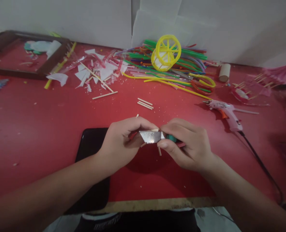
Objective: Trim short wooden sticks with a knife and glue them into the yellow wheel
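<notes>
My right hand [188,141] is closed around the green handle of a craft knife [151,137], whose broad blade points left. My left hand [123,138] is closed just behind the blade and pinches a thin wooden stick [154,130], a pale end of which shows at the blade's upper edge; the fingers hide most of it. A stick end [159,150] also pokes out below the knife. Three short cut sticks [145,103] lie on the red tabletop [60,119] beyond my hands. A black phone [91,141] lies partly under my left wrist.
A pink glue gun [226,112] with its cord lies at the right. Behind are coloured pipe cleaners [193,53], a yellow wheel-like frame [168,50], scissors [203,80], paper scraps [106,71] and longer sticks [105,95]. A brown wooden frame [14,72] lies at the back left.
</notes>
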Demonstrator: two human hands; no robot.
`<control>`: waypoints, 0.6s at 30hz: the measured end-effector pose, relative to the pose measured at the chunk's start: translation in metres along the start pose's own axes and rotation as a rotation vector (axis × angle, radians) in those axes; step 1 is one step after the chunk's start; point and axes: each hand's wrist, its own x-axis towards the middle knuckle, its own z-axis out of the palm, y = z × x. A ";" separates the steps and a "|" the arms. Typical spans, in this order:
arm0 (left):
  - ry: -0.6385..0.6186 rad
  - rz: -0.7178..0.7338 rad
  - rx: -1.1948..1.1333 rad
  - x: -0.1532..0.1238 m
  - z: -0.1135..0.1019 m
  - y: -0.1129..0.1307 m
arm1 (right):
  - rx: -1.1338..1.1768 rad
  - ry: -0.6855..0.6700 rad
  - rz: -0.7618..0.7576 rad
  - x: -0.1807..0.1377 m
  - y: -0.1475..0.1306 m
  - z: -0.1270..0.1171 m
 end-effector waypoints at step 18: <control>-0.008 0.000 -0.001 0.000 0.000 0.000 | -0.007 0.001 0.009 -0.001 0.000 0.000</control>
